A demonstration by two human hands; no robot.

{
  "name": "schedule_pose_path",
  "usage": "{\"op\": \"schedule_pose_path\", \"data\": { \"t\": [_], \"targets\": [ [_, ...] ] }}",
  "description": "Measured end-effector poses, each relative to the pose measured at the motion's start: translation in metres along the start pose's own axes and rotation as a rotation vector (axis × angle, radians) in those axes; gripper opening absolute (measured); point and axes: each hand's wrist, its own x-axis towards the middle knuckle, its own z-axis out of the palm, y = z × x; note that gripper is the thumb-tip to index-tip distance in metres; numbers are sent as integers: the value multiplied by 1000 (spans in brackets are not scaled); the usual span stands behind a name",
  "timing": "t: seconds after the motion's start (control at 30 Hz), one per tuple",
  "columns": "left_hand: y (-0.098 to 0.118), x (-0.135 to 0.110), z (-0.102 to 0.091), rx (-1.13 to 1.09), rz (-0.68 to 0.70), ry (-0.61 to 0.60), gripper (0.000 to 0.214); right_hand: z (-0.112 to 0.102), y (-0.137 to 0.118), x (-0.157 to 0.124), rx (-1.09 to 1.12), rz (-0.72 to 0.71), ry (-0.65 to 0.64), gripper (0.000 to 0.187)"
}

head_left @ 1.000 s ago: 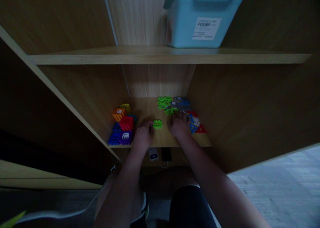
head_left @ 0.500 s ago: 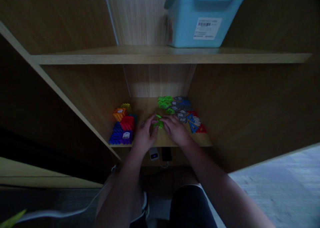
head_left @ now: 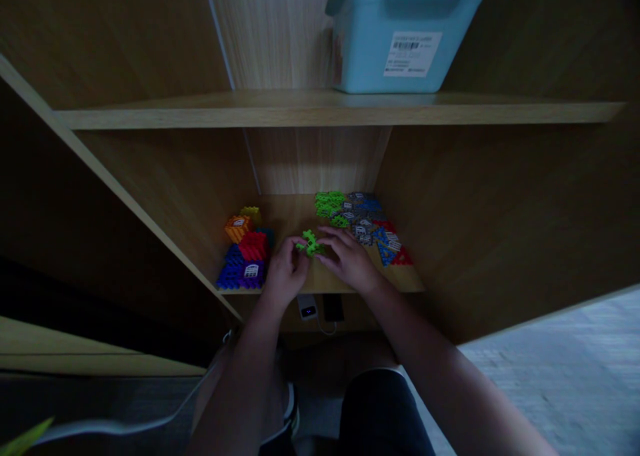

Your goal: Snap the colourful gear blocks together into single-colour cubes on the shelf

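Between my hands, above the lower shelf, is a bright green plastic interlocking building piece (head_left: 311,243) with notched edges, tilted so its face shows. My left hand (head_left: 289,269) pinches its left side between thumb and fingers. My right hand (head_left: 350,259) has thumb and index finger at its right edge, its other fingers stretched out above. Whether it is one piece or several joined is too small to tell. Loose green pieces (head_left: 329,205) lie in a pile behind, near grey pieces (head_left: 363,228) with window shapes.
Built coloured blocks stand at left: a red block (head_left: 253,246), an orange block (head_left: 238,229) and a purple block (head_left: 251,273). Blue triangles (head_left: 385,251) lie at right. A blue bin (head_left: 390,56) sits on the upper shelf (head_left: 280,117). Below are a power bank (head_left: 307,307) and cable.
The green piece has turned to show its face and shifted slightly left with my left hand. The fingers of my right hand have spread and drawn back a little.
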Motion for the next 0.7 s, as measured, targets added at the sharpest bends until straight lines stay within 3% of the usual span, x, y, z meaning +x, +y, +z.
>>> {"op": "schedule_pose_path", "data": {
  "t": [0.17,0.57,0.7],
  "targets": [
    [-3,2,-1,-16,-23,-44,24,2,4,2,93,-5,-62,33],
    [0,4,-1,-33,-47,-70,23,2,4,2,212,34,-71,25],
    [-2,4,2,-52,-53,-17,21,2,8,2,224,108,-20,20]
  ]
}}
